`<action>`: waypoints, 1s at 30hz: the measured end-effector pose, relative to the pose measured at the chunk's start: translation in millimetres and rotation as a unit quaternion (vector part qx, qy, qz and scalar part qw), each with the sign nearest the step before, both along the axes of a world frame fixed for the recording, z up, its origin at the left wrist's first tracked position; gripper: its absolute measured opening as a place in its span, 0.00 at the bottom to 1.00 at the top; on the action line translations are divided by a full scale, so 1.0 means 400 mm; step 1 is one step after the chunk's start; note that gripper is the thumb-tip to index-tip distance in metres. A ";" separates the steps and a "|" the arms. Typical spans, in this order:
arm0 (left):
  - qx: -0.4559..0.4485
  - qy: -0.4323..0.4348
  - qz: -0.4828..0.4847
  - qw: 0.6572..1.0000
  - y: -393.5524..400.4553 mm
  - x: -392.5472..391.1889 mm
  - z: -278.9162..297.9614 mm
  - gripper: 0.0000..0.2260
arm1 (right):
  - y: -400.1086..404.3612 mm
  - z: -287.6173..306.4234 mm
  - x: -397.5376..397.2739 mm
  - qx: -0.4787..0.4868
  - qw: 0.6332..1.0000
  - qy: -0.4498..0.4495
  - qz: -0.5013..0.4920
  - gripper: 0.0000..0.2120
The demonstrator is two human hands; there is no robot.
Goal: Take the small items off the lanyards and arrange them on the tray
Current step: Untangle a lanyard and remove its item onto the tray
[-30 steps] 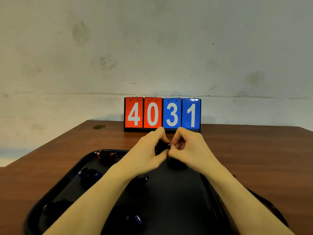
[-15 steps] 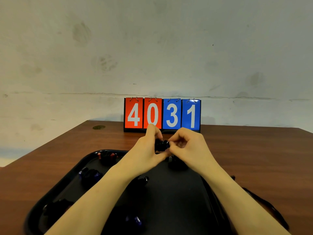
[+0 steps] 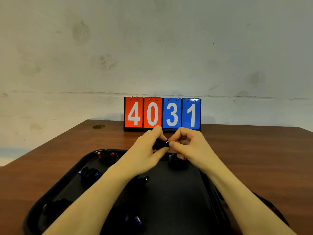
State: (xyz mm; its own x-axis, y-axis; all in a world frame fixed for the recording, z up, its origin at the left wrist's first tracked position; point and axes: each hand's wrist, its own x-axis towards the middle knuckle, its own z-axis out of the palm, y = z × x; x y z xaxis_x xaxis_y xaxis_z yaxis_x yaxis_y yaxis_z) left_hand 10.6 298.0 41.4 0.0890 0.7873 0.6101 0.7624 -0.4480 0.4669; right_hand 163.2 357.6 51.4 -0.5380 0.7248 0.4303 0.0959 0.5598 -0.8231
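Observation:
Both hands meet above the far edge of a black tray. My left hand grips a small black item between thumb and fingers. My right hand pinches the silver ring at that item's right end. Several small dark items lie on the tray: one with red parts at the far left, a blue-tinted one nearer, another black one under my right hand, one with a silver tip below my left wrist, and a blue one near the front.
The tray sits on a brown wooden table. A flip scoreboard reading 4031 stands at the table's far edge against a pale wall. A dark lanyard strap lies right of the tray under my right forearm. A round brass grommet sits far left.
Both hands lifted slightly with the black item and then settled; my left thumb shifted over its top. The tray items stayed put.

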 end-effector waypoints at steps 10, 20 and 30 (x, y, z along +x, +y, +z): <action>0.014 -0.083 -0.013 0.996 -0.001 0.014 0.000 0.13 | -0.013 -0.014 -0.019 -0.067 0.991 0.112 0.008 0.07; 0.024 -0.126 -0.025 0.991 -0.002 0.026 0.003 0.12 | -0.021 -0.015 -0.030 -0.118 0.976 0.182 0.032 0.08; 0.035 -0.175 -0.007 0.984 0.009 0.024 0.001 0.11 | -0.024 -0.018 -0.037 -0.109 0.973 0.201 0.013 0.09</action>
